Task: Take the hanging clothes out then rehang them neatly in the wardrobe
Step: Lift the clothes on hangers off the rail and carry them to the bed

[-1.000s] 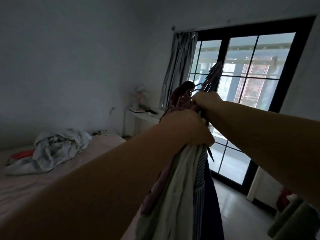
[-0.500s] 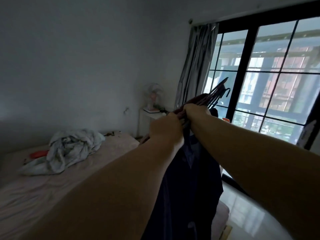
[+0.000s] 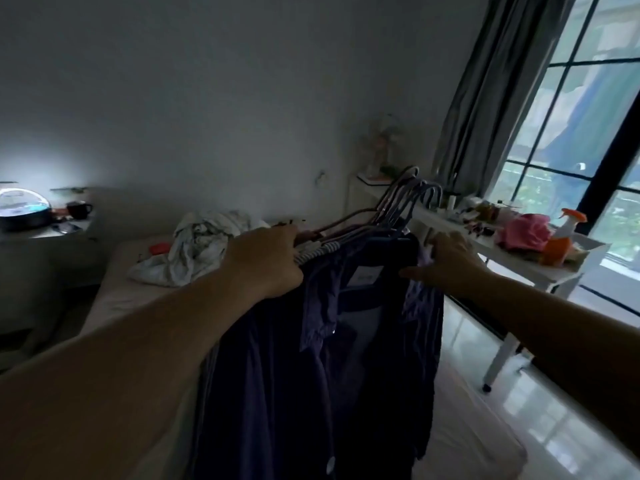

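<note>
A bunch of clothes on hangers [image 3: 398,206] hangs in front of me, with a dark purple shirt [image 3: 311,375] on the near side. My left hand [image 3: 266,261] grips the hangers' shoulders at the left, fingers closed around them. At the right shoulder of the bunch, my right hand [image 3: 446,261] holds the cloth and hanger ends. The hanger hooks point up and away, free of any rail. No wardrobe is in view.
A bed [image 3: 138,299] with crumpled white bedding [image 3: 194,247] lies ahead to the left. A white table [image 3: 519,258] with a spray bottle [image 3: 562,237] and clutter stands under the window at right. A lit bedside stand [image 3: 45,230] is far left.
The view has swung left and down toward the bed. The bundle has come lower and my hands have spread apart, the right one shifting from the hooks to the right shoulder.
</note>
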